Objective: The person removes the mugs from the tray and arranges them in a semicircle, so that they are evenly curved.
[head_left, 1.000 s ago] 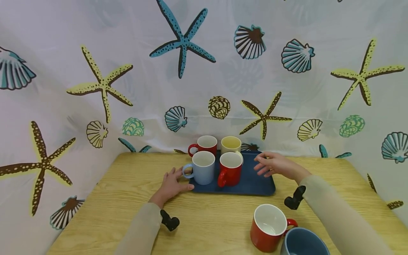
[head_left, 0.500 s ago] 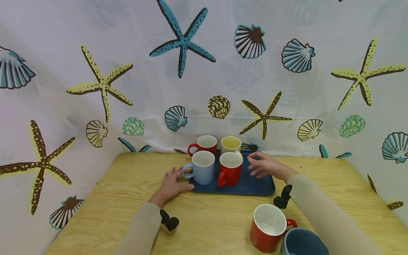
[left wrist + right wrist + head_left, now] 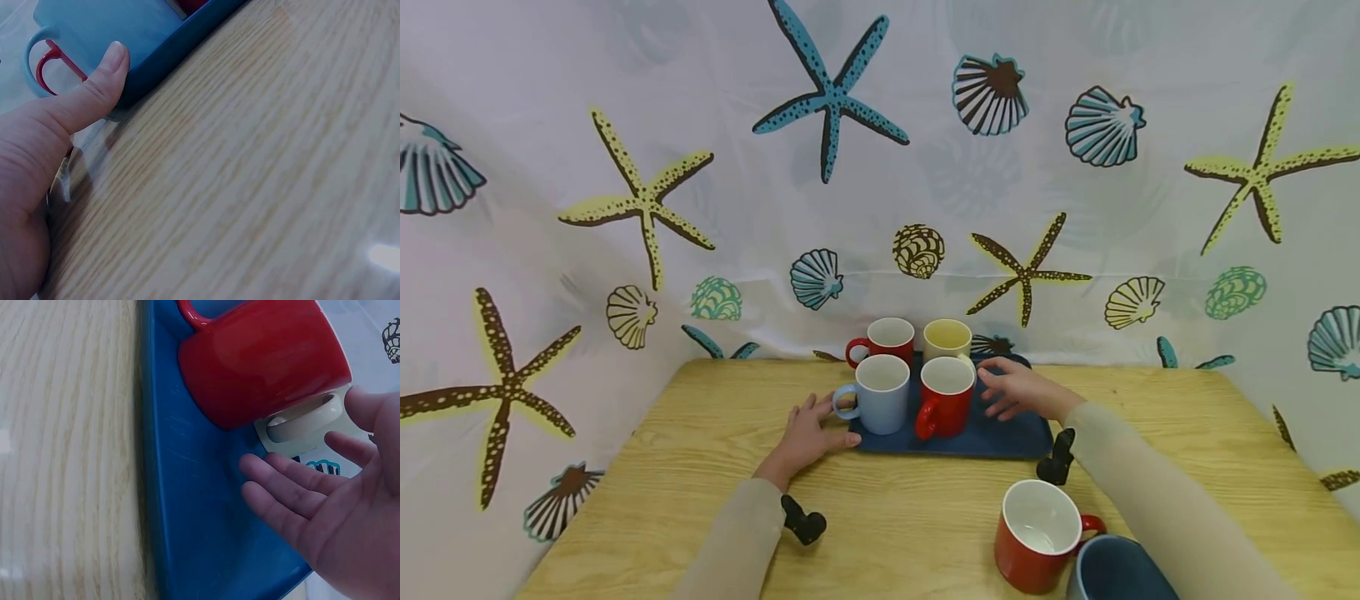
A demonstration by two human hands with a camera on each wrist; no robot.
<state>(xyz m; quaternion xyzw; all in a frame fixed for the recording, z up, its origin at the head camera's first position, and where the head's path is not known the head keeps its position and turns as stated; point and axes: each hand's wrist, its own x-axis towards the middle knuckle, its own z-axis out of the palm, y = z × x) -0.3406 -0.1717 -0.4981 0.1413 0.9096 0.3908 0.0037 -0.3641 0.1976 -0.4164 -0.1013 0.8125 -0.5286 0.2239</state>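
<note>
A dark blue tray (image 3: 1007,435) carries a light blue mug (image 3: 880,410) and a red mug (image 3: 951,411) in front, with another red mug (image 3: 905,347) and a cream-yellow mug (image 3: 947,337) behind. At the tray's front left corner, the thumb of my left hand (image 3: 805,440) rests against the rim (image 3: 147,81); its fingers reach along the left side, partly hidden behind the light blue mug's handle. Over the tray's right half hovers my right hand (image 3: 1022,392), holding nothing. Its fingers (image 3: 281,481) are loosely extended, close to the red mug and the yellow mug's handle (image 3: 300,425).
Near the front right of the wooden table (image 3: 715,467) stand a red mug with a white inside (image 3: 1037,550) and a darker blue mug (image 3: 1120,571) partly under the right sleeve. A cloth with starfish and shells (image 3: 880,208) hangs behind the table.
My right hand has moved left over the tray, nearer the front red mug. My left hand stays at the tray's corner, and the mugs stand where they were.
</note>
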